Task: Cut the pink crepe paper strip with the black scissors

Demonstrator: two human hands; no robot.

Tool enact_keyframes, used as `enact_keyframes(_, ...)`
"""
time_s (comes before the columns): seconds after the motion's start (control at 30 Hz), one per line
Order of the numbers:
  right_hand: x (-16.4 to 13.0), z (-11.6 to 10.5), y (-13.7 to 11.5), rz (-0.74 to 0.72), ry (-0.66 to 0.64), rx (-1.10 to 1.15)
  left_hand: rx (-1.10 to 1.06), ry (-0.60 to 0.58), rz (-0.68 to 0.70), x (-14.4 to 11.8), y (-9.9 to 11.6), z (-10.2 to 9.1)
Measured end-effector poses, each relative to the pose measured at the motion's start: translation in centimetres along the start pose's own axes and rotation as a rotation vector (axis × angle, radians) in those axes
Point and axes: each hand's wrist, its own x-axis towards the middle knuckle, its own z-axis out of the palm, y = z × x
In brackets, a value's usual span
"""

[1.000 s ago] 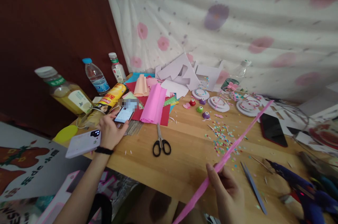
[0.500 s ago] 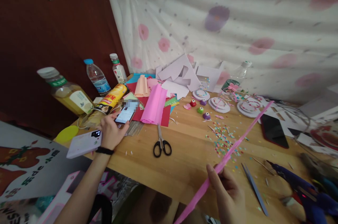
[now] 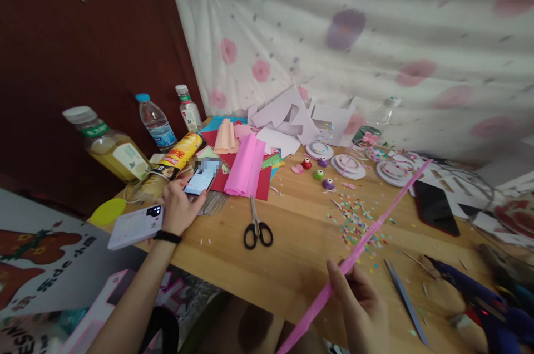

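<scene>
My left hand (image 3: 182,206) is closed around the lower end of a smartphone (image 3: 202,177) with a lit screen, at the left of the table. Between the thumb and fingers of my right hand (image 3: 359,301) is a long, narrow strip of pink crepe paper (image 3: 362,242), slanting from the lower middle up to the right. Black-handled scissors (image 3: 257,227) lie on the wood between my hands, blades pointing away. Behind them rests a folded sheet of pink crepe paper (image 3: 245,167) on coloured card. Tweezers (image 3: 404,301) lie right of my right hand.
Bottles (image 3: 156,120) and a yellow canister (image 3: 180,153) line the left edge, near a second phone (image 3: 136,227). Small coloured pieces (image 3: 361,223) lie scattered. Round white stands (image 3: 348,166) are behind them. A dark phone (image 3: 436,208) and a glue gun (image 3: 475,293) occupy the right.
The view has shifted very slightly, so the table's contents sit a little further right. Both hands keep their hold on the phone and the pink strip.
</scene>
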Motion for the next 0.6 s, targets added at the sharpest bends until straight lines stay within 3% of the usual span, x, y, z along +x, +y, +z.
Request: enact_keyframes(0.6, 0.5, -0.4, 0.9, -0.023, -0.001, -0.004, -0.011, 0.001, -0.019, -0.1, 0.7, -0.3)
